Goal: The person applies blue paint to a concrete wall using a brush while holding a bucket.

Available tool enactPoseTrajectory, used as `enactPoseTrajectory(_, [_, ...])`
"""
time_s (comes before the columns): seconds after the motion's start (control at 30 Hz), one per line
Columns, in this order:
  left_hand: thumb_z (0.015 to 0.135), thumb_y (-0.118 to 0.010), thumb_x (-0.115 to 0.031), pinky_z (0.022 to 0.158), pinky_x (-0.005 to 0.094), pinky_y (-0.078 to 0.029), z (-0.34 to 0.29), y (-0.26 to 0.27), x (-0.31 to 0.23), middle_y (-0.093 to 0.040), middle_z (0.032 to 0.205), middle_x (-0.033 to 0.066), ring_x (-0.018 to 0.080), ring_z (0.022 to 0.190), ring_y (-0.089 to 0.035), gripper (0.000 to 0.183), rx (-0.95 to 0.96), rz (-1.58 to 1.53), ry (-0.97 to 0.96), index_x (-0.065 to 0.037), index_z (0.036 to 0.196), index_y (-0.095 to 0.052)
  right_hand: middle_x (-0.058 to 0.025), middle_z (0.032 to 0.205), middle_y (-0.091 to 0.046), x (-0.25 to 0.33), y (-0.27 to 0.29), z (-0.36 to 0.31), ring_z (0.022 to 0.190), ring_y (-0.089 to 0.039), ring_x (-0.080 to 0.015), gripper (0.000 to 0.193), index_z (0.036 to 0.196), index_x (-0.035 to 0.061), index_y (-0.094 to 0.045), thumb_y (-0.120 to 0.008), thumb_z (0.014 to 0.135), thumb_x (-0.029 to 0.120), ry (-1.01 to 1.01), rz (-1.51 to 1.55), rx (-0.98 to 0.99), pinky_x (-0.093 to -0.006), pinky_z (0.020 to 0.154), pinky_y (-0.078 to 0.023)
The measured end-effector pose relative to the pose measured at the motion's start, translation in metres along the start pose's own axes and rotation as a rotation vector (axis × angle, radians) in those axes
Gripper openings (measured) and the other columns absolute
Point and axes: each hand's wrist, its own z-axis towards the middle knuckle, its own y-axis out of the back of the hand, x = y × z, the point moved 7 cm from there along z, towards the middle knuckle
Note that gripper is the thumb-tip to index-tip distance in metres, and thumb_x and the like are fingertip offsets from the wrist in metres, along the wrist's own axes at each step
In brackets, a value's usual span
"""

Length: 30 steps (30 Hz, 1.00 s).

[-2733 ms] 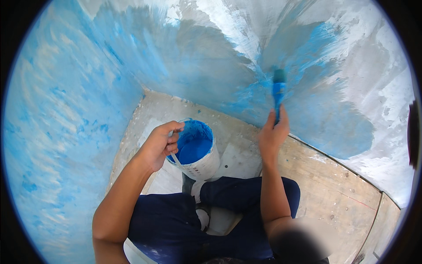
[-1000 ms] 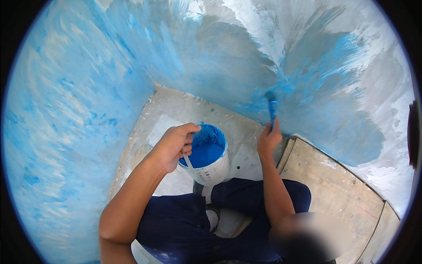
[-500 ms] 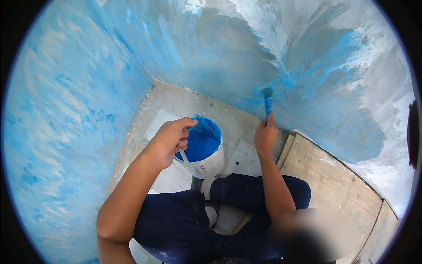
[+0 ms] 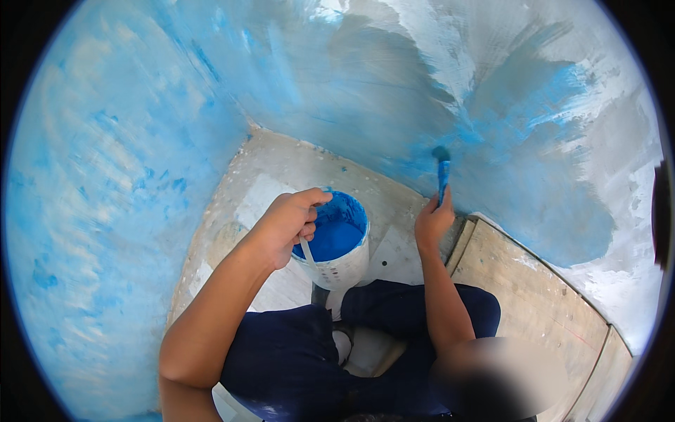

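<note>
My left hand is closed round the pale handle of a white paint bucket, its thumb reaching over the rim. Blue paint fills the lower part of the bucket and streaks its inner wall. In my right hand is a paintbrush with a blue-smeared handle, gripped near its lower end. The dark bristles point up against the wall, beside a patch of brighter blue; whether they touch it I cannot tell.
A second wall, mottled light blue, rises on the left and meets the first at a corner. Paint-specked grey floor lies beneath the bucket. Wooden boards run along the right. My folded legs in dark trousers are close below the bucket.
The bucket and my left hand have shifted slightly right in the view. My right hand and the brush have moved a little right and down along the wall.
</note>
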Motion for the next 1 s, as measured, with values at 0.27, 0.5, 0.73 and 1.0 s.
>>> enactPoseTrajectory(0.27, [0.089,-0.069,-0.03,0.061,0.0292,-0.029,0.015,-0.006,0.003,-0.032,0.066,-0.0061,0.01,0.06,-0.031,0.025,0.022,-0.018,-0.013,-0.011,0.085,-0.054,-0.0258,0.1,-0.07,-0.016,-0.06,-0.017,0.078,-0.07,-0.0427,0.034,0.129,-0.0025,-0.061,-0.057,0.096,0.008,0.101,-0.308,0.402,-0.0501,0.065,-0.056])
enactPoseTrajectory(0.5, [0.089,-0.069,-0.029,0.062,0.0289,-0.031,0.033,0.003,0.009,-0.036,0.069,-0.0044,0.0101,0.061,-0.036,0.023,-0.003,-0.041,-0.007,-0.01,0.087,-0.056,-0.0243,0.102,-0.07,-0.016,-0.115,0.008,0.084,-0.07,-0.0429,0.032,0.125,0.0022,-0.065,-0.058,0.095,0.008,0.24,-0.416,0.486,-0.0509,0.076,-0.057])
enactPoseTrajectory(0.73, [0.091,-0.067,-0.028,0.062,0.0286,-0.03,0.023,0.029,0.006,-0.036,0.07,-0.0039,0.0103,0.062,-0.037,0.023,-0.044,-0.046,0.0,-0.012,0.078,-0.055,-0.0253,0.1,-0.07,-0.013,-0.066,-0.013,0.088,-0.069,-0.0415,0.034,0.126,0.0008,-0.068,-0.062,0.093,0.007,-0.006,-0.161,0.259,-0.0512,0.077,-0.054])
enactPoseTrajectory(1.0, [0.09,-0.067,-0.027,0.062,0.0282,-0.03,0.032,0.023,0.012,-0.037,0.069,-0.0038,0.0106,0.062,-0.038,0.022,-0.037,-0.006,0.04,-0.012,0.079,-0.055,-0.0243,0.104,-0.071,-0.03,-0.138,-0.005,0.09,-0.069,-0.0413,0.028,0.118,-0.0005,-0.071,-0.066,0.094,0.012,-0.036,-0.243,0.407,-0.0491,0.078,-0.054])
